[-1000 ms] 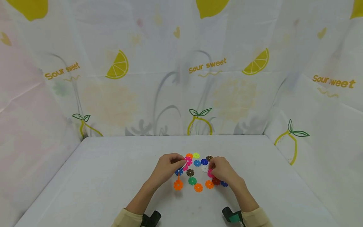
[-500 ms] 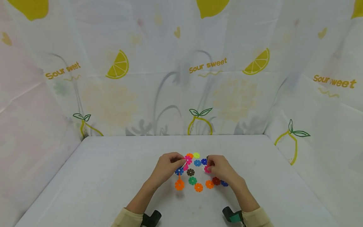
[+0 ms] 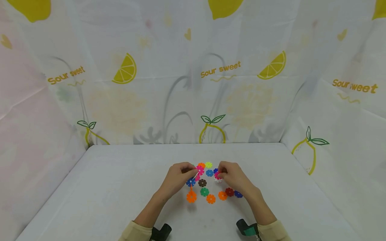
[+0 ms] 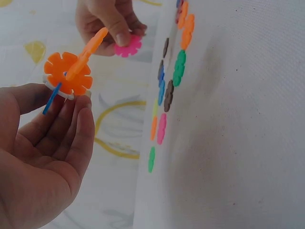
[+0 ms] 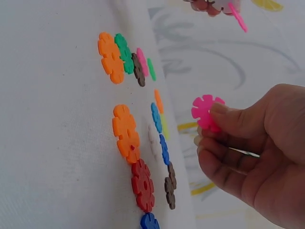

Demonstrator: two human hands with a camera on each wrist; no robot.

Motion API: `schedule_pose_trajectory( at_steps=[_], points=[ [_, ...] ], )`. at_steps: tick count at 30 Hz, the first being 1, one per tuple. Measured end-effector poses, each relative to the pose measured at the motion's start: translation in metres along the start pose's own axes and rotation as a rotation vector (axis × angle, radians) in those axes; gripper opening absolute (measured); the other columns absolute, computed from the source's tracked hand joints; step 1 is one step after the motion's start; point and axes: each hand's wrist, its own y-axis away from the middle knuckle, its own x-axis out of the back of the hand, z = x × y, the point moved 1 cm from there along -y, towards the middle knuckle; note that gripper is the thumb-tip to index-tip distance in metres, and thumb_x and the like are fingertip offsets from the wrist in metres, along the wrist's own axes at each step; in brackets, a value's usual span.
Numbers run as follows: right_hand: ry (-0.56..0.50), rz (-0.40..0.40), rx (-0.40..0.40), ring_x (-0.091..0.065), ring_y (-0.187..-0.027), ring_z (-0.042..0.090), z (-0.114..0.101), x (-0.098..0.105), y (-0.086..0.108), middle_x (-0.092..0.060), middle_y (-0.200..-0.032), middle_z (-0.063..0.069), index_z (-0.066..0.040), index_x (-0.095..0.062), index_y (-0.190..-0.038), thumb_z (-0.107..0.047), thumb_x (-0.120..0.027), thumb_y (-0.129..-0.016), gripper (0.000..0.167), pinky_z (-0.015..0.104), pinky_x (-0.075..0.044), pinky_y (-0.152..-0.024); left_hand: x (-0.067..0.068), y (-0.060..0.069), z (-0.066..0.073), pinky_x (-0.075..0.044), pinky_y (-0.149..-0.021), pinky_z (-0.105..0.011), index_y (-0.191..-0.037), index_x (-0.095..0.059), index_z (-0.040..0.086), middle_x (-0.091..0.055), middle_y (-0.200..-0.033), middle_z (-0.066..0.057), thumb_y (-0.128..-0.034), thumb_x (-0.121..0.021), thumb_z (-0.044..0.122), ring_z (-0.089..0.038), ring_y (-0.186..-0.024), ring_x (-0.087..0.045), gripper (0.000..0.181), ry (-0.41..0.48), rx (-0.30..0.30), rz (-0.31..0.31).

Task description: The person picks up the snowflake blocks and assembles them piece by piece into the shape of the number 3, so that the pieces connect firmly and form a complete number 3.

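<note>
My left hand (image 3: 178,177) pinches a joined cluster of slotted flower-shaped plastic discs above the table. In the left wrist view an orange disc (image 4: 55,62), a second orange one (image 4: 89,53) and a blue disc (image 4: 51,99) slot around a white disc (image 4: 66,94), which the fingers hold. A pink disc (image 5: 238,18) of that cluster shows in the right wrist view. My right hand (image 3: 234,175) pinches a single pink disc (image 5: 204,112) between thumb and fingers, raised off the table and apart from the cluster.
Loose discs lie on the white table (image 3: 120,187) between and below the hands: a green disc (image 3: 204,191), a brown disc (image 3: 202,183), a dark red disc (image 3: 230,191), several orange, blue and other ones. A lemon-printed curtain (image 3: 169,100) stands around the table.
My right hand has lifted the pink disc and moved up and slightly left with it, uncovering discs on the right. The left hand stays put; the cluster's lower orange disc shifts slightly right.
</note>
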Motion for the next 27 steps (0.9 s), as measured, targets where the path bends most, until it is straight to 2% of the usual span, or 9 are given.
schedule_pose_trajectory(
  at_steps=[7,16,27],
  points=[
    [-0.029,0.0,0.056,-0.053,-0.07,0.015,-0.005,0.003,0.001,-0.064,-0.079,-0.003,-0.014,-0.061,-0.084,-0.007,-0.068,-0.091,0.012,0.021,-0.05,-0.064,0.0,0.0,0.0,-0.053,-0.076,-0.03,-0.095,-0.074,0.017,-0.071,-0.088,0.001,-0.0934,-0.067,0.032,-0.015,-0.082,-0.062,0.016,-0.008,0.0,0.009],
    [-0.071,-0.019,0.07,-0.054,-0.071,0.015,-0.012,0.004,0.003,-0.069,-0.085,0.008,-0.015,-0.062,-0.087,-0.01,-0.068,-0.092,0.009,0.021,-0.051,-0.065,0.0,0.001,0.002,-0.053,-0.077,-0.03,-0.095,-0.074,0.016,-0.072,-0.088,0.001,-0.0932,-0.068,0.032,-0.014,-0.081,-0.063,0.018,-0.004,-0.003,0.004],
    [-0.135,-0.013,0.184,-0.062,-0.075,0.021,-0.015,0.006,0.004,-0.07,-0.085,0.011,-0.015,-0.065,-0.089,-0.011,-0.066,-0.095,0.006,0.021,-0.054,-0.068,0.0,0.001,0.003,-0.053,-0.076,-0.03,-0.095,-0.074,0.016,-0.071,-0.089,0.001,-0.0932,-0.068,0.033,-0.015,-0.082,-0.063,0.019,0.006,0.001,-0.007]
  ],
)
